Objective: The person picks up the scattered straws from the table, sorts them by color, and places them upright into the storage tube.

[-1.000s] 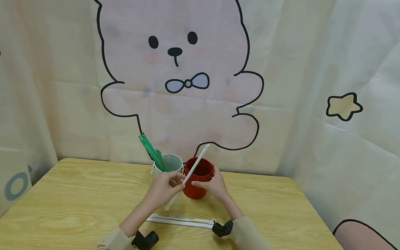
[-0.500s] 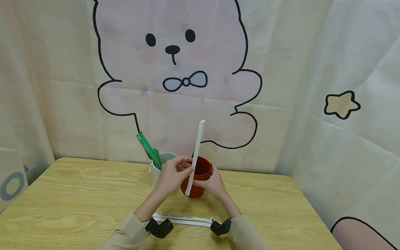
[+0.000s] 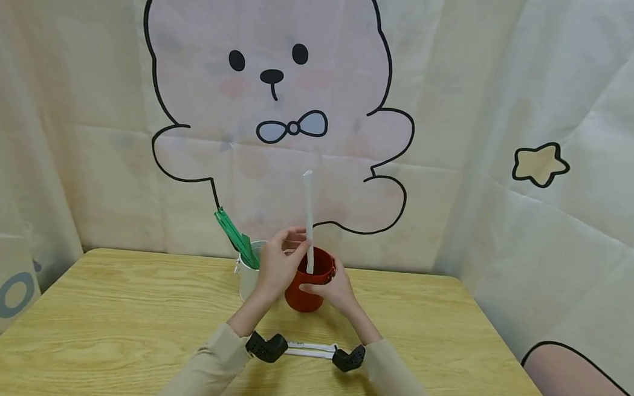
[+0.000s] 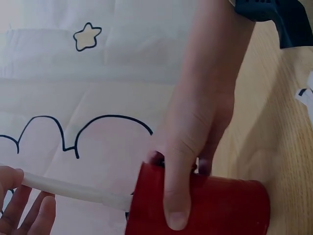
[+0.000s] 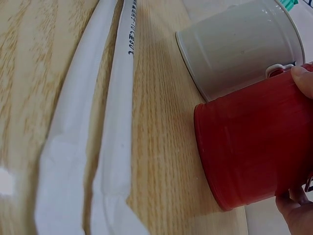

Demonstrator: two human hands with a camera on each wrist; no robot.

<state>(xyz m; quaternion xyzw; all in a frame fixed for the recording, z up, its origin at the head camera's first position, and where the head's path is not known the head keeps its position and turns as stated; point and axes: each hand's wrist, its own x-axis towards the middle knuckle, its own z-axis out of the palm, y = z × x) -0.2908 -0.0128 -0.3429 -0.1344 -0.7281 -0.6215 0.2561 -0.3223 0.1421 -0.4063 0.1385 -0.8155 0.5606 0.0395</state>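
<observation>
My left hand point(image 3: 279, 267) pinches a white paper-wrapped straw point(image 3: 308, 200) between thumb and fingers. The straw stands nearly upright, its lower end inside the mouth of a red metal bucket point(image 3: 301, 297). Around the right side of that bucket my right hand point(image 3: 338, 289) holds it steady, thumb across the front. In the left wrist view the straw point(image 4: 73, 188) runs to the rim of the red bucket point(image 4: 225, 205). Two more wrapped straws point(image 5: 112, 137) lie side by side on the table, nearer to me; my left wrist camera covers part of them in the head view.
Close to the left of the red bucket stands a white metal bucket point(image 3: 247, 281), partly behind my left hand. Long green slender pieces point(image 3: 234, 235) lean out of it. A printed curtain point(image 3: 435, 217) hangs behind the wooden table point(image 3: 125, 307).
My left hand has moved up and to the right, turning the straw from slanted to nearly upright and bringing its lower end into the red bucket. The right hand still grips the bucket.
</observation>
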